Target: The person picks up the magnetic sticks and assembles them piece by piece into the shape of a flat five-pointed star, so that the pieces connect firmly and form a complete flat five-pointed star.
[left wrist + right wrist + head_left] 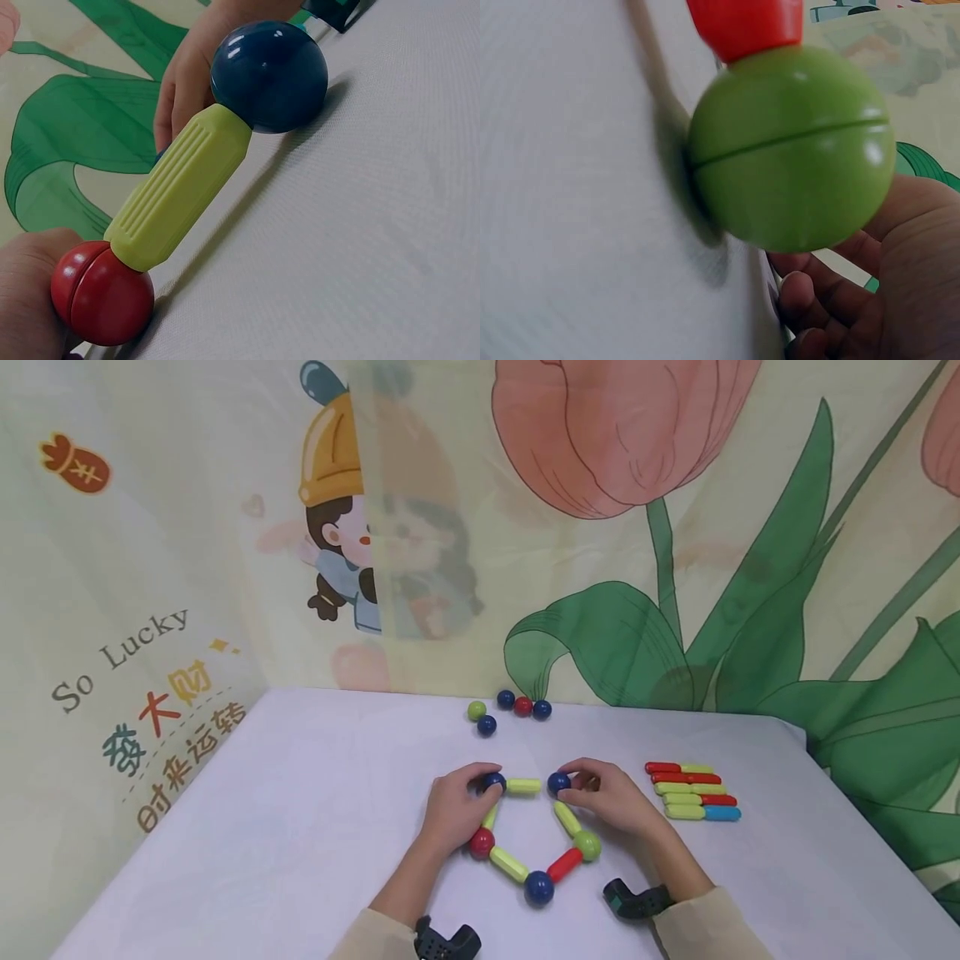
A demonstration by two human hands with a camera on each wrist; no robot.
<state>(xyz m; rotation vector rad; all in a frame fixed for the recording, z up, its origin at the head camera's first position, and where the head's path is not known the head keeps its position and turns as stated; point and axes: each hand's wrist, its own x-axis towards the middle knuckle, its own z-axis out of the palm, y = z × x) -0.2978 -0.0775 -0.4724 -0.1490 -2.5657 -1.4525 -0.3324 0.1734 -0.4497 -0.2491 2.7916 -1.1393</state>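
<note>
A ring of magnetic sticks and balls lies flat on the white table [300,827]. My left hand [486,781] pinches the blue ball [494,782] at the ring's upper left. My right hand [572,781] pinches the blue ball [557,784] at its upper right. A yellow-green stick [523,786] lies between these two balls. Lower down sit a red ball [482,842], a yellow stick [508,863], a blue ball [538,887], a red stick [564,864] and a green ball [587,845]. The left wrist view shows the red ball [101,296], yellow stick [180,196] and blue ball [270,75] joined. The green ball [791,150] fills the right wrist view, with the red stick [746,26] attached.
Several loose balls [522,706] lie near the table's far edge, blue, red and green. A stack of spare sticks [690,791] lies to the right of my right hand. A printed cloth backdrop [615,527] hangs behind the table and along its left side.
</note>
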